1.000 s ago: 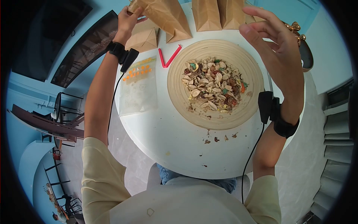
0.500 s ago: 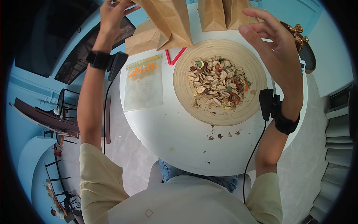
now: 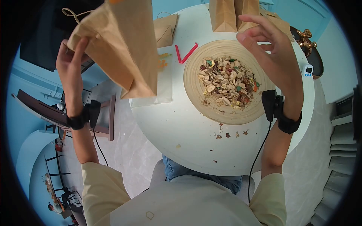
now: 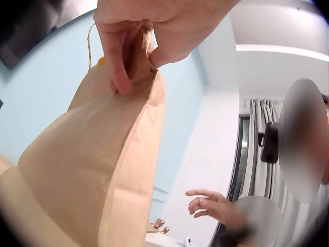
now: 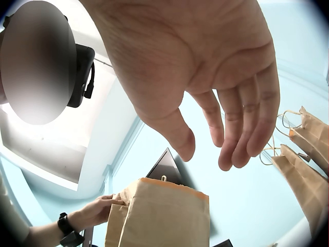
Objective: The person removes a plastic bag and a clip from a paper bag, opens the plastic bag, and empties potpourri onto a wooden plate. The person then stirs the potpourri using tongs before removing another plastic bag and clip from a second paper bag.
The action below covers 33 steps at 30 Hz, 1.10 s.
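Observation:
My left hand point(image 3: 71, 66) grips the rim of a brown paper bag point(image 3: 134, 49) with a twisted cord handle. Thumb and fingers pinch the paper edge in the left wrist view, where the bag point(image 4: 97, 149) hangs below the hand point(image 4: 149, 25). The bag tilts above the table's left side and hides part of a clear zip bag point(image 3: 164, 88) with orange marks. My right hand point(image 3: 279, 52) hovers over the right side of a round wooden plate point(image 3: 190, 88), fingers loosely bent and holding nothing. Dried petals and potpourri point(image 3: 226, 83) lie heaped on that plate.
Two brown paper bags point(image 3: 223, 17) stand at the back, and a flatter one point(image 3: 164, 30) lies behind the lifted bag. A red V-shaped strip point(image 3: 178, 54) lies left of the plate. Loose bits point(image 3: 228, 135) are scattered in front. At right sits a small white timer point(image 3: 308, 70).
The left hand has carried the paper bag from the table's back left toward me and leftward, over the zip bag. My right hand stays almost where it was.

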Tool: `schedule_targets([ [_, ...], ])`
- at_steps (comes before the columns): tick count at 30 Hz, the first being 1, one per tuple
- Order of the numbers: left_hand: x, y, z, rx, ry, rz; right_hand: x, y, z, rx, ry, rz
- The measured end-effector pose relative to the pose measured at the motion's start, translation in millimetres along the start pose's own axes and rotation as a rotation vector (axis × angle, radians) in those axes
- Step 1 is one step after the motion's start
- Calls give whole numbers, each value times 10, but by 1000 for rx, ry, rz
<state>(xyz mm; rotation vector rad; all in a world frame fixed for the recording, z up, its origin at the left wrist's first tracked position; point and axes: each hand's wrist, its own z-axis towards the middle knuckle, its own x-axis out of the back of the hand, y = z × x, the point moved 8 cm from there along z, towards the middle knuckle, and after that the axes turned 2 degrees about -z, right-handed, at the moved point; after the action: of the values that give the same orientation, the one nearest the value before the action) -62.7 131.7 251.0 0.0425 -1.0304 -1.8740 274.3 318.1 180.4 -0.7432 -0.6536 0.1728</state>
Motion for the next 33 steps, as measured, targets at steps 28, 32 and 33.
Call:
schedule_targets([
  [28, -1053, 687, -1552, -333, -386, 304, -1378, -293, -382, 227, -351, -166],
  [32, -1030, 572, -1571, -166, -411, -318, -1377, -158, -411, 141, -400, -299],
  [33, -956, 401, -1568, -25, -457, -348, -1371, -148, -425, 140, -401, -299],
])
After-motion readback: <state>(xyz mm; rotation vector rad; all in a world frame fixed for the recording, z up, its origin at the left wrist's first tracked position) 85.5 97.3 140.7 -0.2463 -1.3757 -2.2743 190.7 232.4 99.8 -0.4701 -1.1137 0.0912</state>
